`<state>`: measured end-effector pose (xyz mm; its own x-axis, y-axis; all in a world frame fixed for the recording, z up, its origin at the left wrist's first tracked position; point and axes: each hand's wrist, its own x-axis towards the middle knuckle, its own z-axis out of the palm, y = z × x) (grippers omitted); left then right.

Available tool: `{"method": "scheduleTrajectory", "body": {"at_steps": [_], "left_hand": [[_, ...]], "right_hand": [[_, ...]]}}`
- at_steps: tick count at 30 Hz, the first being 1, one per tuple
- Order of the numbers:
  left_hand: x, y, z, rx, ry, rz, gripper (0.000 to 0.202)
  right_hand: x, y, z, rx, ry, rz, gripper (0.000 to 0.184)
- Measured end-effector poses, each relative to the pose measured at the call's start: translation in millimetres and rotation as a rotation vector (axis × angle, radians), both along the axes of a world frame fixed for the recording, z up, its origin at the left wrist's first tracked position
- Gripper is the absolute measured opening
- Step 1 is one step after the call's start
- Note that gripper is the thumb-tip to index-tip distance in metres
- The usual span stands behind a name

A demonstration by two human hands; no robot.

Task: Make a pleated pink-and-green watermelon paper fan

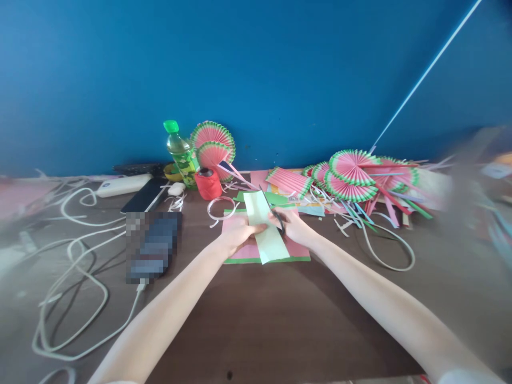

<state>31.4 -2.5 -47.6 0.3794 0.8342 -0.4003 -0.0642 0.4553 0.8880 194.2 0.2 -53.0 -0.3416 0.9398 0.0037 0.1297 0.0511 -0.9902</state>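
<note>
A pale green strip of paper (258, 205) is pinched at its left edge by my left hand (238, 233), thumb on top. My right hand (294, 226) grips a pair of dark-handled scissors (280, 221) along the strip's right edge. The blades are mostly hidden against the paper, so I cannot tell how far apart they are. Below both hands lies a pink sheet with green borders (298, 250), flat on the brown table (256, 320). Green paper (276, 198) lies just beyond the strip.
Pleated pink-and-green paper fans (352, 176) pile up at the right, others (216, 144) lean on the blue wall. A green-capped bottle (182, 154), red cup-like item (208, 184) and tape roll (222, 208) stand left of centre. A phone (156, 245) and looping white cable (106, 293) lie left.
</note>
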Motion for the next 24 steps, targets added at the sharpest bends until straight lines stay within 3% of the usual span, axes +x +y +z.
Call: {"method": "scheduleTrajectory", "body": {"at_steps": [5,10,14,17,21,24], "left_hand": [[-5,3,0.7,0.013,0.013,0.012,0.028],[-17,14,5.0,0.054,0.025,0.142,0.023],[-26,22,10.2,0.038,-0.048,0.210,0.018],[-28,26,13.1,-0.002,-0.125,0.270,0.018],[-23,25,14.4,-0.066,-0.213,0.348,0.013],[-13,19,15.8,-0.103,-0.230,0.357,0.014]], "right_hand": [[3,2,-1.4,-0.094,0.128,0.001,0.042],[8,2,0.6,-0.265,0.185,0.106,0.052],[7,2,1.2,-0.271,0.163,0.146,0.052],[6,1,1.6,-0.140,0.115,0.086,0.043],[4,-3,5.5,0.134,-0.030,-0.121,0.029],[0,-9,9.8,0.319,-0.176,-0.176,0.028]]}}
